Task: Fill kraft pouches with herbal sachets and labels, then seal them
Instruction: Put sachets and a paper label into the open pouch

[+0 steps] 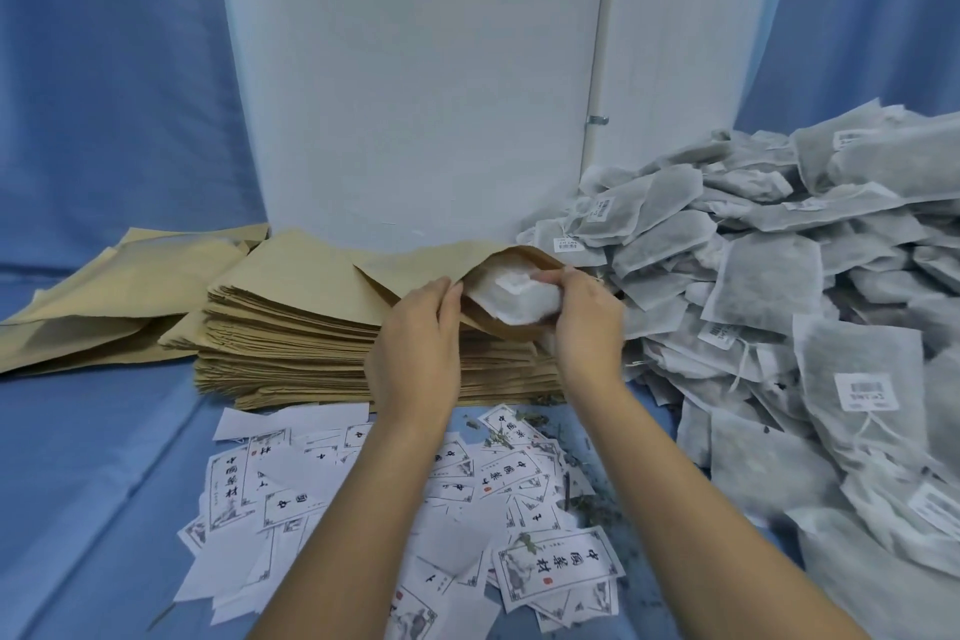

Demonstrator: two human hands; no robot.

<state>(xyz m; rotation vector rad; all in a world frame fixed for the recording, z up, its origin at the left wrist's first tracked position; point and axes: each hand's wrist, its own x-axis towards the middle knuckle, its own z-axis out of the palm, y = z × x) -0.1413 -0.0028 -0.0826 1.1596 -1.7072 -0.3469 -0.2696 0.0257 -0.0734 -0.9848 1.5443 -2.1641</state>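
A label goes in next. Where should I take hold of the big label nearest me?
Pinch the label by its right short edge, coming from the right. It lies flat, face up on the other labels, and that end reaches the pile's edge, so a thumb can likely slip under.

Sachet pile point(779, 286) runs off the right edge. The white sachet point(511, 294) is half hidden inside the pouch point(426, 265); barcode tags point(866, 391) unreadable.

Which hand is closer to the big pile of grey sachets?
Right. The right hand is just beside the pile, holding a white sachet in the open pouch. The left hand holds the pouch's edge, farther away.
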